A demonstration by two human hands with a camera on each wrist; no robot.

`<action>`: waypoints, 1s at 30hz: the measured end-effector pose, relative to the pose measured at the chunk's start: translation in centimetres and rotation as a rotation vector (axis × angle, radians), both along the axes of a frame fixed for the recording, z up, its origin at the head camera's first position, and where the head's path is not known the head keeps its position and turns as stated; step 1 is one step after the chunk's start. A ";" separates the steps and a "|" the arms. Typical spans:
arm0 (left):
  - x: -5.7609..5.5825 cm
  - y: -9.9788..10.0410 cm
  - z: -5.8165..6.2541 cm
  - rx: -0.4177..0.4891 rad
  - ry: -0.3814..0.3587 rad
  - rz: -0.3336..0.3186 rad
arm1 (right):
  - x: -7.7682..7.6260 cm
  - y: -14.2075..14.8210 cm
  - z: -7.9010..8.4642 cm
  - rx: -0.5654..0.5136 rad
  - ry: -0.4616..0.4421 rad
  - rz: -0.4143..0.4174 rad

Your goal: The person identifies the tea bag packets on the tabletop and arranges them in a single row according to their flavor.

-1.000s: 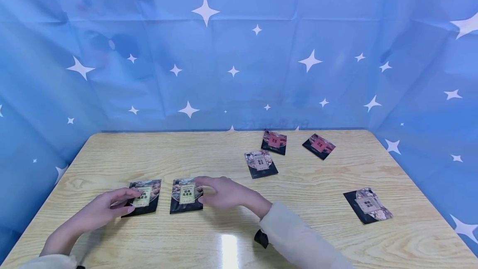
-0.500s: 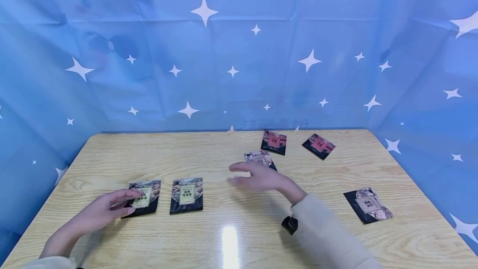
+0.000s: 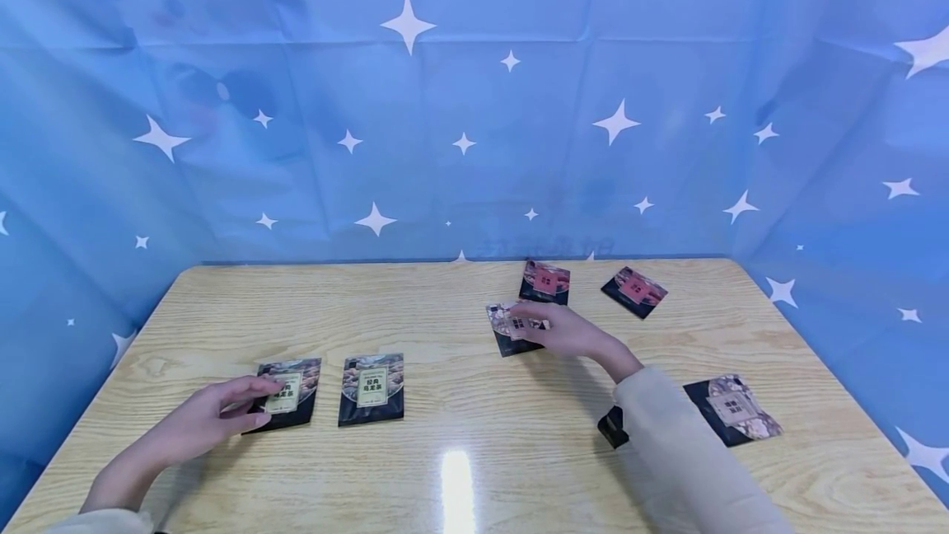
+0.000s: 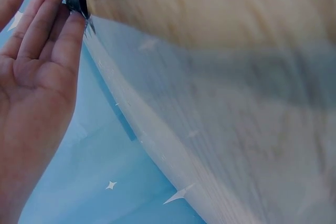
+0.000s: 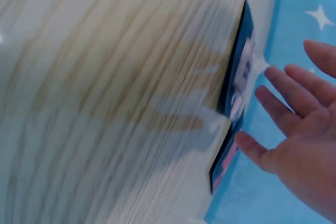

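My left hand (image 3: 211, 420) rests at the left side of a dark tea sachet (image 3: 302, 409) with a pale green label, its fingers on the packet. In the left wrist view its fingers are fairly straight beside the sachet's dark edge. A second green-labelled tea sachet (image 3: 371, 410) lies to the right of it. Farther back, my right hand (image 3: 569, 331) is over a tea sachet (image 3: 507, 343) with a pale pink label and covers its right part. The right wrist view shows the right hand's fingers spread beside that sachet (image 5: 240, 72), holding nothing.
Two red-labelled tea sachets (image 3: 544, 282) lie near the back edge, one (image 3: 634, 292) farther right. Another pale-pink-labelled sachet (image 3: 732, 410) lies on the right, beside the right sleeve. The wooden table (image 3: 415, 303) meets a blue star-printed cloth (image 3: 445, 89) behind.
My right hand has left the second green-labelled sachet and moved right and back to the pale pink one. My left hand has stayed where it was.
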State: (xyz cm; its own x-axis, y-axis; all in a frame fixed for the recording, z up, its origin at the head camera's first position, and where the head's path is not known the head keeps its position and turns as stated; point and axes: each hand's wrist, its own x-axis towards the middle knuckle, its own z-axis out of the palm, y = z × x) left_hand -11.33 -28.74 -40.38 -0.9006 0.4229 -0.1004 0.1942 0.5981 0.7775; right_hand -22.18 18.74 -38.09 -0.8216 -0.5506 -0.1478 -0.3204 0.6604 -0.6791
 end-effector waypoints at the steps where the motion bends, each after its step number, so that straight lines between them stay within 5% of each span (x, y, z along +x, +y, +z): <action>1: 0.0 0.0 0.0 -0.003 -0.001 0.000 | -0.1 0.1 -0.1 0.007 0.011 0.006; 16: 0.0 -0.1 -0.1 0.029 -0.023 -0.003 | -0.8 1.1 -1.4 0.007 -0.028 0.040; 30: -0.1 -0.2 -0.1 0.003 -0.020 -0.005 | -0.5 1.0 -1.0 0.003 -0.094 0.022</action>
State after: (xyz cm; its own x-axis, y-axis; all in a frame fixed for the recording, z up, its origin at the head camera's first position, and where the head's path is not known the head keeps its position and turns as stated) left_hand -11.48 -28.91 -40.48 -0.8963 0.4277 -0.1174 0.1813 0.5949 0.7831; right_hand -22.68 19.71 -39.09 -0.7917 -0.5680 -0.2250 -0.2699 0.6556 -0.7052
